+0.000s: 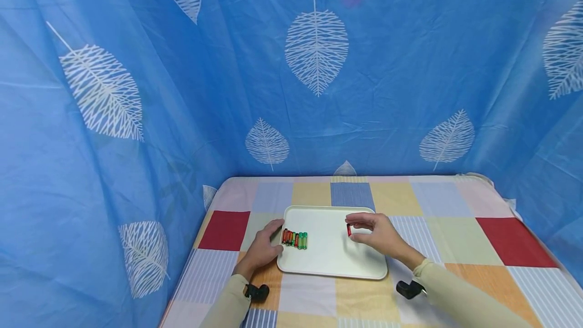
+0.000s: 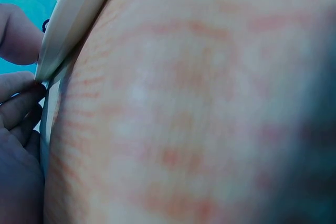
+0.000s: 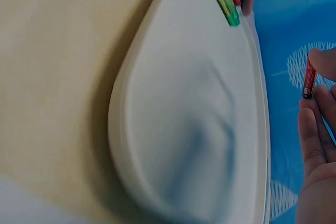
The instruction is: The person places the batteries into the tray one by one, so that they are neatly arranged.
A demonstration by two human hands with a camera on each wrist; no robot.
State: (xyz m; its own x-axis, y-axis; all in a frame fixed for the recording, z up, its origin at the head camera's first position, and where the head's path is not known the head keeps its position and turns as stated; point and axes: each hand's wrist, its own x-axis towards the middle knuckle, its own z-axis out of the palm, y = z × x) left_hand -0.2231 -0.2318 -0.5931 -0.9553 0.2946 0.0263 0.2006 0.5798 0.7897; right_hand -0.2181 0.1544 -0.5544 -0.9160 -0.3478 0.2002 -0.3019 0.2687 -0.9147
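Note:
My right hand point(image 1: 374, 232) pinches a small red battery point(image 3: 310, 78) between thumb and fingertips, over the right part of a white tray point(image 1: 325, 262). The red battery point(image 1: 348, 230) is upright in the head view. My left hand point(image 1: 261, 252) rests at the tray's left edge, thumb and fingers spread apart. In the left wrist view, the fingertips point(image 2: 31, 80) of that hand are right at the tray's rim point(image 2: 63, 30). Close beside it, a row of several red and green batteries point(image 1: 295, 239) lies side by side on the tray; green ones point(image 1: 302, 240) form the right end.
The tray lies on a table with a patchwork cloth point(image 1: 314, 297). Blue curtains point(image 1: 218, 90) with white leaf prints hang behind the table and at both sides. A black wrist camera point(image 1: 257, 292) is strapped on the left wrist and another point(image 1: 409, 289) on the right.

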